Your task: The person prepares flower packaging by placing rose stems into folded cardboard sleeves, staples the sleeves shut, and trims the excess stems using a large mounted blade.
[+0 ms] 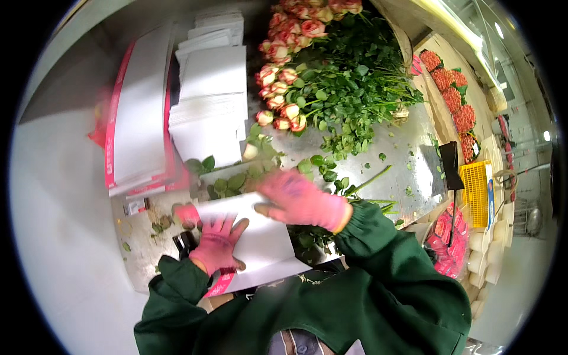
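A white cardboard sheet [262, 248] with a pink printed edge lies before me over leafy rose stems [310, 239]. My left hand [217, 244], in a pink knitted glove with dark fingertips, rests on its left part with fingers spread. Blurred, my right hand [297, 199], in a matching glove, is above or at the sheet's far edge; whether it grips anything cannot be told. Just beyond the sheet are loose rose leaves [230, 184] and a pale rosebud [250, 151]. A blurred pink and dark object [187, 214] lies near the left fingertips.
Stacked white cardboard sheets [213, 75] and pink-edged cardboard [142, 106] stand at the far left. Pink-and-cream roses [277, 51] are heaped on the metal table [390, 151]. A black upright holder [450, 166], yellow plastic crate [475, 195] and bundled orange-red flowers [452, 98] are at right.
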`<state>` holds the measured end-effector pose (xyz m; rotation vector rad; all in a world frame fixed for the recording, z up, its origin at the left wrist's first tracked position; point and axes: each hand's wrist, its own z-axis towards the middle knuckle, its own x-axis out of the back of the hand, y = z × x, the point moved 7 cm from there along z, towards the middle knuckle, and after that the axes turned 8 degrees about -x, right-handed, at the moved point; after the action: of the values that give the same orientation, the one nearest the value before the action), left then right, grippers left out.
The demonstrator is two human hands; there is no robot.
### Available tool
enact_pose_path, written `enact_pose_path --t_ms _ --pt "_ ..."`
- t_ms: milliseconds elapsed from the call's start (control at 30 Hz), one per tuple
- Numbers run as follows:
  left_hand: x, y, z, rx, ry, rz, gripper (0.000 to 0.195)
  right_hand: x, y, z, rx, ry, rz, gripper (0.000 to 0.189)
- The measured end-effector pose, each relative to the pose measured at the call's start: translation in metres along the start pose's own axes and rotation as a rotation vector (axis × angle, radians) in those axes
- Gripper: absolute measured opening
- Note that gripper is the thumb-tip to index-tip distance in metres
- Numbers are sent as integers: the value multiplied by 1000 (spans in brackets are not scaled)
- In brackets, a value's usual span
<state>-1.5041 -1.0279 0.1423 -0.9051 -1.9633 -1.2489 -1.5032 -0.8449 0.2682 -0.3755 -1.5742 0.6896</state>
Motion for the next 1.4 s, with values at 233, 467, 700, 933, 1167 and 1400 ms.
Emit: enact_pose_path --t_ms 233,467,700,933,1167,1400 --pt "14 6 5 11 -38 89 117 88 202 57 -485 157 -657 39" --pt "16 10 7 -13 74 122 113 76 137 17 -19 92 -266 38" --pt "12 10 -6 15 119 138 114 247 -13 -65 199 548 -110 33" --pt "18 14 12 -91 143 137 113 50 249 0 -390 -201 -968 36" --pt "10 9 -5 9 52 135 117 110 61 -6 259 202 28 16" --pt "15 8 -2 6 61 87 114 245 -57 -40 582 578 -380 35"
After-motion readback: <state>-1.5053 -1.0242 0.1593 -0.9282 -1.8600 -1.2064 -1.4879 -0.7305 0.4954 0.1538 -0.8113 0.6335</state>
